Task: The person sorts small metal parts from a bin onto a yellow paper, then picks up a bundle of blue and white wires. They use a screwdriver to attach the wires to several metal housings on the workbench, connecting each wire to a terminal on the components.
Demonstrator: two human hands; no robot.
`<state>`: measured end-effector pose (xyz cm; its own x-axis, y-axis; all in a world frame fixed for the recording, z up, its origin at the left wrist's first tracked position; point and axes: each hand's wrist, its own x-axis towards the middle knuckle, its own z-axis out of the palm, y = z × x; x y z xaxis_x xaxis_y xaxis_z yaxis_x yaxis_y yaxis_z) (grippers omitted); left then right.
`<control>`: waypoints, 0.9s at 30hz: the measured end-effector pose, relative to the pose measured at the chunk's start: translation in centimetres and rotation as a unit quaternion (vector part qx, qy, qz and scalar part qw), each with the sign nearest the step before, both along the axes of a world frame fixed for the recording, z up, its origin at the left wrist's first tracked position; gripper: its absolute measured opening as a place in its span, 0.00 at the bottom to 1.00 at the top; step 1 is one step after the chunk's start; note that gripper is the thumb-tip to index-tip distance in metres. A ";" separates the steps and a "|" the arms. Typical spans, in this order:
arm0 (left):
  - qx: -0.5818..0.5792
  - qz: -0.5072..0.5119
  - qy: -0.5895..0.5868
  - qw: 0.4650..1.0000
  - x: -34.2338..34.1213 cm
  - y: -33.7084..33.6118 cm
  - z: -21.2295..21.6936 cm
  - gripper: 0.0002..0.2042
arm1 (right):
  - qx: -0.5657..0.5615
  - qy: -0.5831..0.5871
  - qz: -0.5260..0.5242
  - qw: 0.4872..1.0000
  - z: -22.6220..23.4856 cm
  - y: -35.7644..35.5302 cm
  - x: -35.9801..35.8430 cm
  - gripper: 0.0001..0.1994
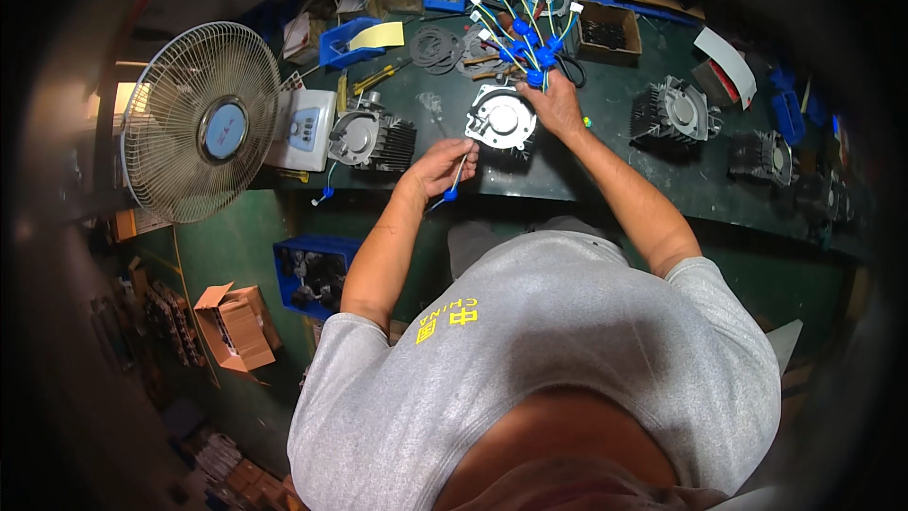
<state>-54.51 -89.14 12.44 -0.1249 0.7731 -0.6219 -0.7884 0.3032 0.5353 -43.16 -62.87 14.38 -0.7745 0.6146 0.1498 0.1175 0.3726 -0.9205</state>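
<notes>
My left hand (440, 166) pinches one thin wire (457, 177), light and floppy, just left of the metal housing (501, 118). My right hand (553, 104) grips a wire bundle (530, 38) above the housing; best held near the blue ends.

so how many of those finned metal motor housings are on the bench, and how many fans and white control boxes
finned metal motor housings: 5, one in front of the hands, one by the white box, three at the right
desk fan: 1
white control box: 1
total: 7
</notes>
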 end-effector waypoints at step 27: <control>-0.001 -0.003 -0.030 1.000 0.0 0.2 -0.5 0.06 | 0.003 0.004 0.019 1.000 -0.7 0.1 -0.4 0.16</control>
<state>-54.50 -88.91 11.93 -0.0831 0.7720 -0.6302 -0.8176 0.3087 0.4860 -43.52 -62.78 13.67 -0.7959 0.5839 0.1598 0.0965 0.3829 -0.9187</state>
